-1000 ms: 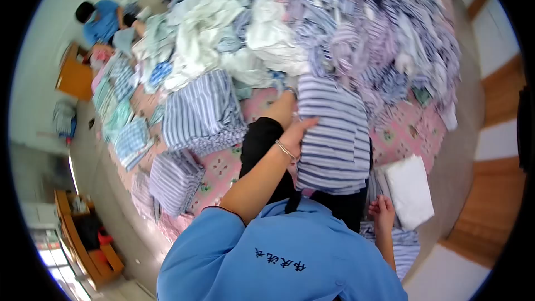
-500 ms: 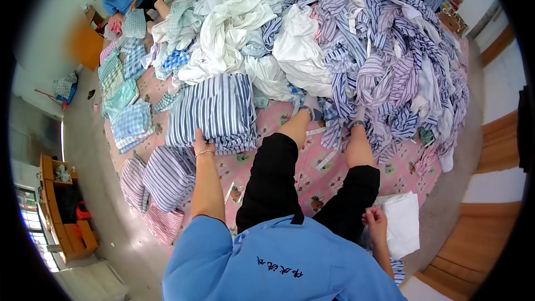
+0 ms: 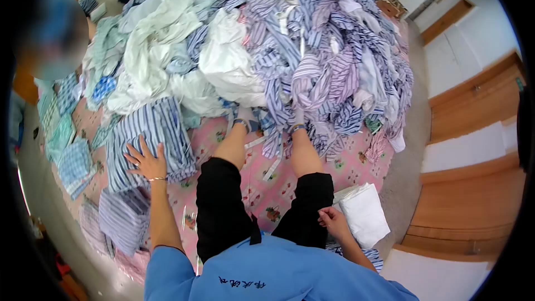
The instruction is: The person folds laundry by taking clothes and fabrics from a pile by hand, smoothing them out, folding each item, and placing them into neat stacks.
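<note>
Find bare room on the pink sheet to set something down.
Free: pink sheet between the legs, short of the white strips; also right of them, between clothes heap and folded white cloth. Crowded: far side, under the heap; left, where the left hand rests on the striped stack.

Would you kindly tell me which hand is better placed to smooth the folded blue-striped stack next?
The left hand, I would judge: it lies spread on the folded blue-striped stack. The right hand is well away from it, near the folded white cloth.
</note>
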### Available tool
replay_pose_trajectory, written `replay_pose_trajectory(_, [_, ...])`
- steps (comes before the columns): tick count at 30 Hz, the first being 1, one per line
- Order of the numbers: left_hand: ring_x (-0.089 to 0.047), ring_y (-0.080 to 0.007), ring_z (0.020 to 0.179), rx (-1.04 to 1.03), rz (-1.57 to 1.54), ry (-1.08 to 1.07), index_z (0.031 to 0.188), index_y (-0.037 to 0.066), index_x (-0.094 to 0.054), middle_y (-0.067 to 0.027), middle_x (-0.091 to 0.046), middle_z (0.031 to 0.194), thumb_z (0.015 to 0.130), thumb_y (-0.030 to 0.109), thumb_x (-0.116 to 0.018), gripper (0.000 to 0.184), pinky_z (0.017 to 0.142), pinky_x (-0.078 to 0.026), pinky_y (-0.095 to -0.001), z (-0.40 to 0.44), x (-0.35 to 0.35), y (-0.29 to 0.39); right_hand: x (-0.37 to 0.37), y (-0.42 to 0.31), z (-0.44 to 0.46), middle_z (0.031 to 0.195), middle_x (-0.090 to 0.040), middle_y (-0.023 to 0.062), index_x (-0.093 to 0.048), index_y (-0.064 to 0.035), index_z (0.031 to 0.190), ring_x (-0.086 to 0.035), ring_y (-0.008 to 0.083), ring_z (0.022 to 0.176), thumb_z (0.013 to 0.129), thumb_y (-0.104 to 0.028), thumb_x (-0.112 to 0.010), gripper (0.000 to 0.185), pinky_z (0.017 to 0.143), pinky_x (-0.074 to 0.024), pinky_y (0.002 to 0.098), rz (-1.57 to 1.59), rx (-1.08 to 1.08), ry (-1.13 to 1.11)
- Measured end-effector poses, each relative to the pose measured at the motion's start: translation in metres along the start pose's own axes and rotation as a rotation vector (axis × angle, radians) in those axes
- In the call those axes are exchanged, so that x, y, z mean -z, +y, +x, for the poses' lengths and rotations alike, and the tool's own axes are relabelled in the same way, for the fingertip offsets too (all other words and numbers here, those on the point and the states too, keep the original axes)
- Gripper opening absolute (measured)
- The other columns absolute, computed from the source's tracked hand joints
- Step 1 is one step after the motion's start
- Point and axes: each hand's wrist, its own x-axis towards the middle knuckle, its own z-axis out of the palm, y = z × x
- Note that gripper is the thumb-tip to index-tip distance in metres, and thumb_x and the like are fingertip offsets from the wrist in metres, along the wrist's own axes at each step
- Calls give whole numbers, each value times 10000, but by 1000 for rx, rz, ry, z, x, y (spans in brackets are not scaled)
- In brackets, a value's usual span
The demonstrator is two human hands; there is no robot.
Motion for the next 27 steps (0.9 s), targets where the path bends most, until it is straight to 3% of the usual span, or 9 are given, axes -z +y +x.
replay_pose_trajectory(6, [-1,-440,1379,-67,-1,-458,1461,342,-129,-164,-47,1524,847,711,-272,731,1044,31,-651,104,-57,42,11,-17,30,662,-593,14,-602,-52,900,-554,76,578,906,-240,-584,188,549,-464,212,-51,-41,29])
replay_pose_trajectory(10, [9,-446,1378,-51,97,-588,1458,370,-78,-158,-30,1526,846,718,-244,724,1050,39,-639,135,-88,70,23,-56,80,613,-596,19,-606,-47,804,-544,80,521,902,-284,-578,258,508,-450,222,-209,-79,2])
replay_pose_trajectory(14, [4,-456,1374,-37,44,-598,1454,384,-82,-156,-30,1527,856,705,-242,698,1052,30,-636,138,-96,70,35,-96,180,627,-597,41,-599,-16,812,-559,94,539,885,-210,-581,207,504,-445,259,-332,325,166])
replay_pose_trajectory(17, [-32,-479,1363,-62,-19,-568,1453,382,-97,-166,-59,1523,876,670,-243,662,1038,-16,-660,138,-98,51,41,-109,291,714,-639,105,-614,-15,912,-618,220,654,817,-249,-632,253,614,-479,342,-315,470,409])
replay_pose_trajectory(20, [-138,-460,1351,-155,-229,-586,1448,175,-218,-239,-186,1472,904,528,-389,670,1076,-126,-561,132,-75,31,42,-123,416,823,-639,200,-593,-13,1042,-623,356,804,740,-278,-673,410,771,-477,430,-363,788,880])
replay_pose_trajectory(22, [-192,-428,1347,-295,-365,-481,1411,52,-290,-273,-243,1439,896,407,-495,658,1091,-172,-481,127,-70,18,33,-173,428,872,-626,250,-579,-4,1015,-602,424,845,735,-238,-649,371,824,-454,475,-410,694,1127])
replay_pose_trajectory(23, [-214,-412,1346,-358,-371,-382,1389,9,-320,-283,-261,1427,885,349,-538,646,1095,-185,-445,109,-60,23,31,-184,444,859,-626,247,-576,3,975,-603,418,846,737,-228,-638,337,805,-459,469,-399,582,1058])
replay_pose_trajectory(25, [-234,-414,1338,-520,-399,-221,1385,30,-340,-275,-269,1428,875,309,-548,617,1090,-185,-462,69,-26,42,38,-192,465,833,-625,241,-571,17,895,-606,406,846,741,-209,-617,278,765,-470,457,-403,359,926])
replay_pose_trajectory(27, [-262,-411,1327,-573,-531,-233,1364,33,-381,-270,-285,1422,857,263,-573,589,1086,-199,-457,23,10,80,34,-197,461,780,-600,246,-534,22,829,-567,418,744,771,-172,-535,202,692,-455,427,-195,449,863])
